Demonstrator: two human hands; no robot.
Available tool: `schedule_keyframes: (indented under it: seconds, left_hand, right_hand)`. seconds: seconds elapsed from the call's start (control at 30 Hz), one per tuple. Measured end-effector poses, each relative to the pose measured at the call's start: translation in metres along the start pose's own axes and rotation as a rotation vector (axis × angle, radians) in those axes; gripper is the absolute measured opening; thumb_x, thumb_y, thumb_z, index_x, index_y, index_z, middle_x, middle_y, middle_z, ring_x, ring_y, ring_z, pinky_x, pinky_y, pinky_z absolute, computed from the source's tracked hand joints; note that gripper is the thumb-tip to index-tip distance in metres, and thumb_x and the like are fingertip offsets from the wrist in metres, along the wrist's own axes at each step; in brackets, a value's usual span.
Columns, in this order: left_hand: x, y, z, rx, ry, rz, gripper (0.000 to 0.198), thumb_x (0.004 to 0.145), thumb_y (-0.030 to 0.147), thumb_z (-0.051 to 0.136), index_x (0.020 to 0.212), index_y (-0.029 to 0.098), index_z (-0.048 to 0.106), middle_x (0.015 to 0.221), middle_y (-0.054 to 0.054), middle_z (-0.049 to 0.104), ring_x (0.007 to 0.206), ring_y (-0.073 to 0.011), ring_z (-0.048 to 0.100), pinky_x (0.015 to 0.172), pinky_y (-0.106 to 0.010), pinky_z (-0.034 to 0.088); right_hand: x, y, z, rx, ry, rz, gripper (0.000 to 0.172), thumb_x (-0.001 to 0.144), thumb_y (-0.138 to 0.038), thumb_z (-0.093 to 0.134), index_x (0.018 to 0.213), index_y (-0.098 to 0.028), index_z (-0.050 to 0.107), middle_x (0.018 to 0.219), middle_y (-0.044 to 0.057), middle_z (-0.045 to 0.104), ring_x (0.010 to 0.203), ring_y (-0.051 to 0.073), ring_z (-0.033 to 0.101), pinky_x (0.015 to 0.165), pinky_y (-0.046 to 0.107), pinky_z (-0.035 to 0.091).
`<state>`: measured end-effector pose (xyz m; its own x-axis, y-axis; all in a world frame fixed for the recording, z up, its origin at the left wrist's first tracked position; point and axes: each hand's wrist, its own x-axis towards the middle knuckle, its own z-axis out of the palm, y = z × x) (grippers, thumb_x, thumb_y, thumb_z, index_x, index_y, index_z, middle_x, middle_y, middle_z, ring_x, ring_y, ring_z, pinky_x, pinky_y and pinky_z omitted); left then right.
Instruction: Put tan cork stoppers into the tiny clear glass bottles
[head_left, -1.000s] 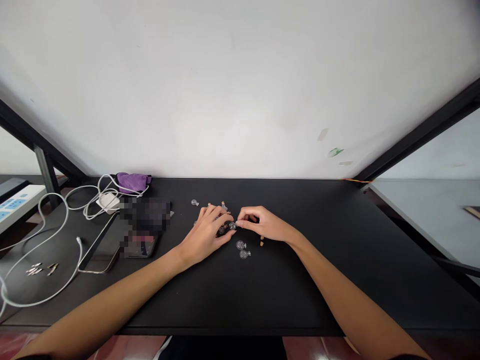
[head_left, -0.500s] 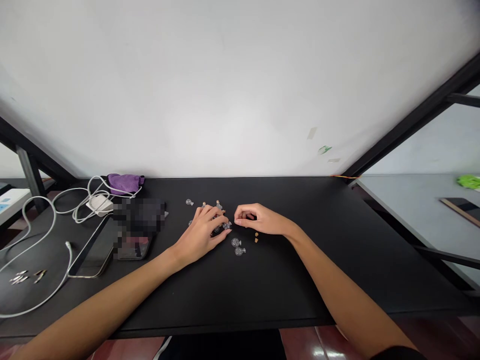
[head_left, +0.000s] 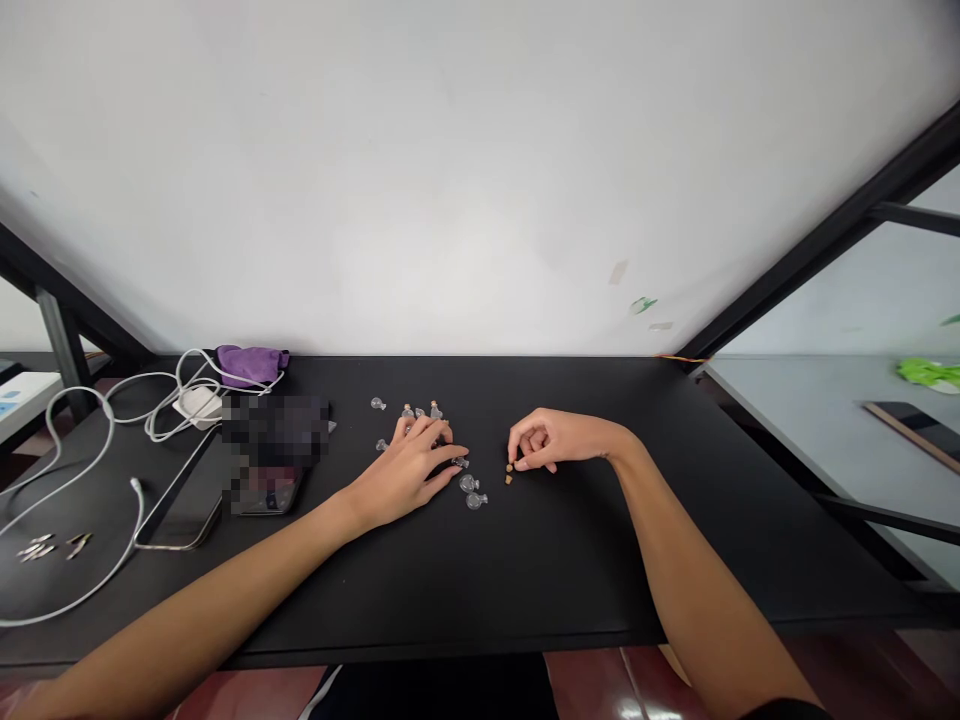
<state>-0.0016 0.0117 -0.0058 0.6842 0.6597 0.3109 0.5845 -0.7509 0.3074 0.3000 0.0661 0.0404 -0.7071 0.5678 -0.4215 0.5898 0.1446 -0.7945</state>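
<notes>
My left hand (head_left: pixel 411 462) rests over a group of tiny glass bottles, with its thumb and forefinger closed around a small clear bottle (head_left: pixel 460 462). Its other fingers partly cover several more bottles. To the right, my right hand (head_left: pixel 551 440) is bent down to the table, thumb and forefinger pinching at a tiny cork stopper (head_left: pixel 510 467). A second cork (head_left: pixel 508 480) lies just below the fingertips. Two loose bottles, one heart-shaped (head_left: pixel 469 484) and one round (head_left: pixel 475 501), lie between the hands. Some bottles behind my left fingers, such as one (head_left: pixel 436 411), have corks in.
One bottle (head_left: pixel 378 404) lies apart at the back. On the left are a phone (head_left: pixel 180 500), a blurred dark item (head_left: pixel 276 430), a white cable (head_left: pixel 112 420), a purple cloth (head_left: pixel 251 365) and small metal pieces (head_left: pixel 36 547). A white wall (head_left: pixel 480 200) stands behind the black table (head_left: pixel 525 590).
My right hand has moved right, away from the left hand, and come down to the corks. My left hand stays at the bottles, its held bottle shifted slightly down and right.
</notes>
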Motion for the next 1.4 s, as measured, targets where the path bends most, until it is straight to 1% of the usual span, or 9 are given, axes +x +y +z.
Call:
schedule_keyframes:
  seconds: [0.27,0.47,0.57,0.67,0.73,0.87,1.07,1.23,1.4]
  left_hand:
    - [0.001,0.001,0.002,0.088,-0.009,0.042,0.034,0.107,0.039,0.049,0.133,0.027,0.067,0.119,-0.010,0.059,0.116,-0.0263,0.054,0.101,-0.047,0.037]
    - [0.001,0.004,-0.003,0.008,-0.001,0.012,0.036,0.106,0.041,0.051,0.137,0.027,0.062,0.119,-0.009,0.060,0.114,-0.0253,0.054,0.103,-0.046,0.036]
    - [0.001,0.004,-0.006,-0.066,0.074,-0.078,0.030,0.108,0.028,0.045,0.133,0.027,0.062,0.117,-0.007,0.062,0.112,-0.0230,0.054,0.103,-0.044,0.036]
    - [0.002,0.003,-0.007,-0.116,0.182,-0.203,0.028,0.106,0.018,0.042,0.122,0.025,0.063,0.109,-0.004,0.063,0.104,-0.0208,0.054,0.098,-0.041,0.038]
    - [0.002,0.002,-0.007,-0.124,0.217,-0.252,0.026,0.104,0.015,0.042,0.116,0.024,0.063,0.103,-0.003,0.063,0.099,-0.0195,0.055,0.095,-0.039,0.038]
    - [0.004,0.004,-0.005,-0.062,0.205,-0.233,0.018,0.099,0.014,0.049,0.108,0.022,0.063,0.097,-0.002,0.065,0.095,-0.0194,0.055,0.094,-0.039,0.037]
    - [0.002,0.006,-0.002,0.070,0.139,-0.139,0.014,0.097,0.018,0.057,0.107,0.022,0.064,0.103,-0.003,0.070,0.099,-0.0214,0.058,0.101,-0.044,0.034]
    - [0.000,0.001,-0.001,0.063,0.090,-0.087,0.011,0.102,0.021,0.055,0.109,0.022,0.063,0.101,-0.003,0.069,0.096,-0.0201,0.059,0.094,-0.040,0.035]
    - [0.000,-0.001,-0.001,0.016,0.073,-0.071,0.012,0.102,0.028,0.061,0.112,0.022,0.063,0.102,-0.003,0.068,0.098,-0.0201,0.060,0.092,-0.038,0.036]
  right_hand:
    - [0.003,0.002,0.000,-0.001,-0.026,-0.026,0.035,0.082,-0.046,0.077,0.101,-0.017,0.083,0.070,0.002,0.068,0.057,0.012,0.058,0.056,0.025,0.041]
    - [0.003,0.007,-0.001,0.035,0.027,-0.025,0.039,0.085,-0.052,0.074,0.103,-0.019,0.082,0.075,0.004,0.071,0.054,0.011,0.058,0.052,0.024,0.038]
    - [0.013,0.007,0.005,0.085,0.169,-0.062,0.043,0.091,-0.057,0.065,0.102,-0.018,0.079,0.072,0.002,0.066,0.053,0.012,0.058,0.048,0.024,0.035]
    - [0.031,0.003,0.018,0.158,0.428,-0.170,0.040,0.094,-0.055,0.062,0.093,-0.017,0.074,0.066,-0.001,0.058,0.051,0.009,0.050,0.056,0.025,0.042]
    - [0.042,0.002,0.027,0.185,0.526,-0.193,0.039,0.095,-0.055,0.060,0.092,-0.017,0.072,0.065,-0.003,0.054,0.053,0.010,0.048,0.057,0.025,0.042]
    - [0.053,0.003,0.036,0.173,0.565,-0.189,0.039,0.095,-0.055,0.061,0.091,-0.018,0.071,0.064,-0.002,0.054,0.056,0.012,0.050,0.057,0.026,0.042]
    - [0.052,0.006,0.034,0.199,0.587,-0.186,0.042,0.094,-0.058,0.060,0.092,-0.018,0.070,0.064,-0.002,0.054,0.056,0.012,0.050,0.059,0.026,0.042]
    - [0.051,0.004,0.035,0.199,0.580,-0.176,0.042,0.094,-0.059,0.060,0.092,-0.018,0.069,0.065,-0.002,0.054,0.058,0.013,0.051,0.060,0.027,0.042]
    - [0.046,-0.004,0.037,0.152,0.578,-0.185,0.038,0.096,-0.055,0.058,0.092,-0.019,0.069,0.066,-0.002,0.054,0.061,0.013,0.051,0.063,0.028,0.042]
